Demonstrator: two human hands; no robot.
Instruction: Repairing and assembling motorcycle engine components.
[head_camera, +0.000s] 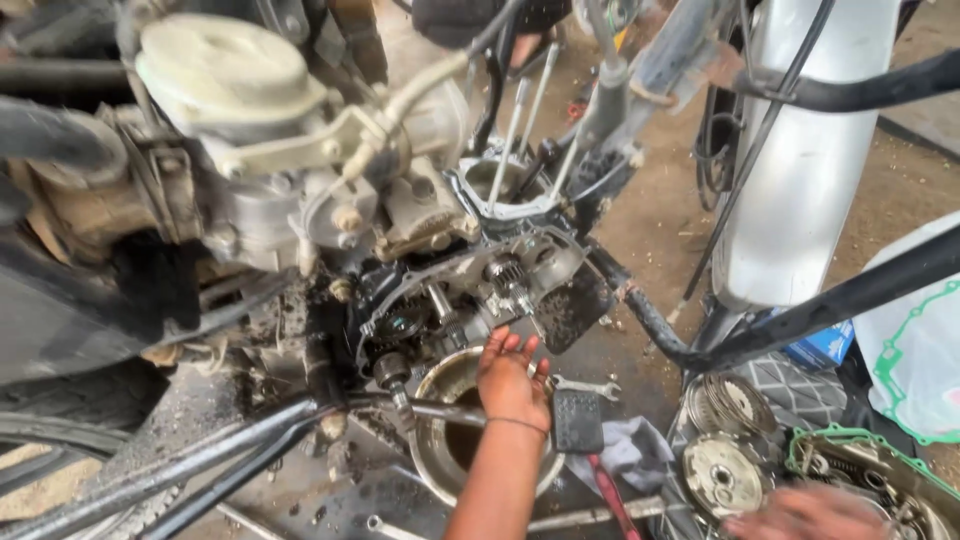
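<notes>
Head view: left hand is reaching, fingers spread and gripping nothing, toward the open engine crankcase above a metal drain bowl; right hand is blurring near right over the clutch parts; its grip cannot be told.

Open engine crankcase: cast metal, dull grey, coated in black oily grime. Carburettor: pale cast metal, matt, dusty. Drain pan: thin sheet metal, worn sheen, dark glossy oil inside. Open-ended spanner: bright smooth steel. Clutch plates: bare metal, lightly shiny. Rag: soft grey cloth, stained. Front mudguard: smooth, silver, glossy. Gasket: thin green sheet, matt. Ground: rough, oil-stained.
</notes>
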